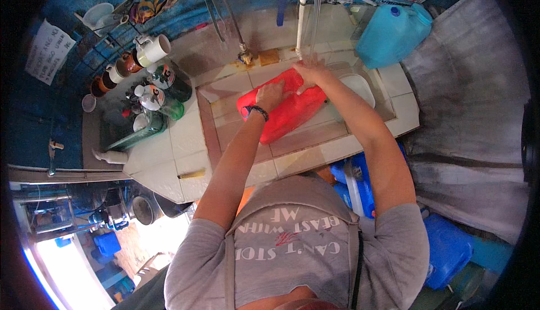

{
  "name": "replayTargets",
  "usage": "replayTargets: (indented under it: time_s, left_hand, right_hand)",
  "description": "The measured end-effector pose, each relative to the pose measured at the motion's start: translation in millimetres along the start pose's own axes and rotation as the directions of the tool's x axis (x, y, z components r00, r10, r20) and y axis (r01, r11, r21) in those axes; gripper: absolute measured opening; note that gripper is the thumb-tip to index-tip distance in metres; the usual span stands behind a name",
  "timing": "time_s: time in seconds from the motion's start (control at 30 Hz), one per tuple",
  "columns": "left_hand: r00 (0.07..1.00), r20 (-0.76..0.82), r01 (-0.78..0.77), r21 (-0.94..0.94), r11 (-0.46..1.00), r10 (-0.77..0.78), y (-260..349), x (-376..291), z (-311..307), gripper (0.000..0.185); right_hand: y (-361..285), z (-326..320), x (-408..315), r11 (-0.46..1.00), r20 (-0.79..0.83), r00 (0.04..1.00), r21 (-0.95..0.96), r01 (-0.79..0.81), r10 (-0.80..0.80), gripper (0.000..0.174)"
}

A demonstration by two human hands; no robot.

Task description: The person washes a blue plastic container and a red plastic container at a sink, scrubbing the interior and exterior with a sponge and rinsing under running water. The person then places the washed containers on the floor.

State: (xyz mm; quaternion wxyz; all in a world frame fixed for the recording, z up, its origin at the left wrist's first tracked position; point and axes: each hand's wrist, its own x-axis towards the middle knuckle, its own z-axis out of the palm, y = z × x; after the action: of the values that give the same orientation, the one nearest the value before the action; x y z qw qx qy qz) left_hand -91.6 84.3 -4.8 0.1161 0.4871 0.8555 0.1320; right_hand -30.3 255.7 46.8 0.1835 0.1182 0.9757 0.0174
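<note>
A red plastic jug [291, 109] lies tilted in the tiled sink [215, 126] in front of me. My left hand [270, 95], with a dark bracelet at the wrist, is closed around the jug's handle area; the fingers' far side is hidden. Near that wrist a small round cap [245, 111] shows on the jug. At the jug's far end is my right hand [311, 75], its fingers spread and slightly blurred. Its thumb side rests against the red plastic. Just beyond those fingers, a white pipe [302, 19] comes down to the sink's back edge.
A white basin [357, 88] sits in the sink's right part, below a light-blue jug [392, 35] on the ledge. Bottles [158, 99] stand in a green rack [137, 137] at left, near hanging mugs [154, 48]. A brass faucet [244, 54] is at the back.
</note>
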Motion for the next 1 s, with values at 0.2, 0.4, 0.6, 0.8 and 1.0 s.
replayTargets:
  time_s: [0.2,0.4,0.6,0.8,1.0]
  left_hand:
    - [1.0,-0.007,0.005,-0.008,1.0,-0.005,-4,-1,4,0.053]
    - [1.0,-0.018,0.018,-0.033,0.999,-0.018,-17,-10,6,0.053]
    - [0.997,0.046,0.068,-0.078,0.995,-0.064,-21,-21,1,0.046]
    - [0.993,-0.009,0.119,-0.055,0.991,-0.12,-33,-38,2,0.045]
    - [0.917,-0.129,0.379,-0.012,0.925,-0.377,-78,-99,-22,0.052]
  right_hand:
    - [-9,11,-6,0.996,0.024,0.997,0.053,0.072,-0.073,0.108]
    - [-8,12,-1,0.945,0.014,0.952,-0.113,0.307,-0.307,0.099]
    - [3,-6,-21,0.832,-0.03,0.832,-0.06,0.551,-0.554,0.085]
    - [-11,-30,-22,0.821,-0.371,0.84,0.267,0.505,-0.396,0.071]
    - [10,3,-10,0.689,-0.442,0.865,0.704,0.169,0.239,0.062]
